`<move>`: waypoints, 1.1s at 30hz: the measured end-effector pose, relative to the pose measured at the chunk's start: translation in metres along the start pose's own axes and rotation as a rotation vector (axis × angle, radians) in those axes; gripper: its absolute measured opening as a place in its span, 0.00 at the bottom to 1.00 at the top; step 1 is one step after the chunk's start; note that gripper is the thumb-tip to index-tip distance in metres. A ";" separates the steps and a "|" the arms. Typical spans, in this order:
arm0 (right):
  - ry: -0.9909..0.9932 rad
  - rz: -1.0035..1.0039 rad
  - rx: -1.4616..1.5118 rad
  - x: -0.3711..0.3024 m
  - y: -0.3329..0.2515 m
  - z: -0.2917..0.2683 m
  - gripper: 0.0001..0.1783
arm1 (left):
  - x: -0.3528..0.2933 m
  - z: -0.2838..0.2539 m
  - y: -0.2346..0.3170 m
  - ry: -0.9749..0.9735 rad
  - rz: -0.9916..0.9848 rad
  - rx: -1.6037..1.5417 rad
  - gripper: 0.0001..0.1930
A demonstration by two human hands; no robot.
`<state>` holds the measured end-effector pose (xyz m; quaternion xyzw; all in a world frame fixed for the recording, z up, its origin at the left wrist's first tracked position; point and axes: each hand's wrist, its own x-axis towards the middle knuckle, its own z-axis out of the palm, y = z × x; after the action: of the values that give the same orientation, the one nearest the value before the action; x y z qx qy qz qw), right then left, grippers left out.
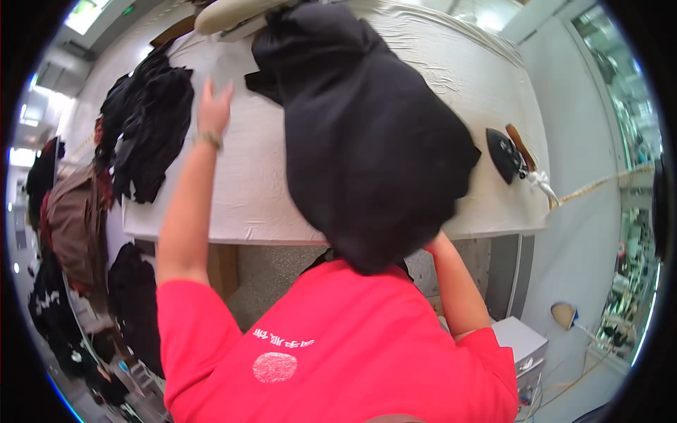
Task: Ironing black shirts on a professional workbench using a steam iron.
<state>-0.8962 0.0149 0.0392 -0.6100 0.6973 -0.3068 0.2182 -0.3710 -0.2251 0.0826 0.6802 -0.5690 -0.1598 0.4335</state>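
A large black garment [374, 134] spreads across the middle of the white cloth-covered table [247, 190], and its near end hangs over the front edge against my red shirt. What kind of garment it is, I cannot tell. My left hand [214, 109] is over the table, left of the garment and apart from it, fingers spread and holding nothing. Close by on its left lies a crumpled dark garment pile [151, 127]. At the black garment's near right edge is my right hand [437, 243]; cloth hides its fingers.
An iron [503, 155] with a brown handle rests at the table's right side, its cord [599, 187] running off to the right. Brown and dark clothes [77, 218] hang at the left. A pale padded form [233, 15] stands at the far edge. A white box [518, 338] sits low at right.
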 end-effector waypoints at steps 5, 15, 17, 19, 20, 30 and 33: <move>-0.117 0.220 -0.245 0.005 0.068 -0.022 0.39 | -0.201 -0.001 -0.098 -0.051 -0.078 0.486 0.35; 0.328 0.008 -0.724 0.049 0.117 0.017 0.37 | -0.247 -0.015 -0.101 0.068 0.043 0.707 0.28; 0.374 -0.018 -0.729 0.054 0.117 0.011 0.34 | -0.251 -0.013 -0.088 0.072 0.058 0.713 0.27; 0.310 0.032 -0.647 0.060 0.122 0.002 0.33 | -0.264 -0.012 -0.067 -0.080 0.019 0.465 0.24; 0.252 0.074 -0.552 0.060 0.125 -0.006 0.31 | -0.271 -0.013 -0.051 -0.159 -0.002 0.340 0.23; 0.223 0.099 -0.487 0.146 0.175 -0.061 0.18 | -0.282 0.007 0.007 -0.351 -0.321 -0.017 0.11; 0.285 0.201 -0.289 0.175 0.184 -0.056 0.10 | -0.266 0.008 0.021 -0.175 -0.461 -0.281 0.10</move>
<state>-1.0940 -0.1356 -0.0361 -0.5129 0.8150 -0.2636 0.0571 -0.4704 0.0144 0.0211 0.7086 -0.4067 -0.3897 0.4251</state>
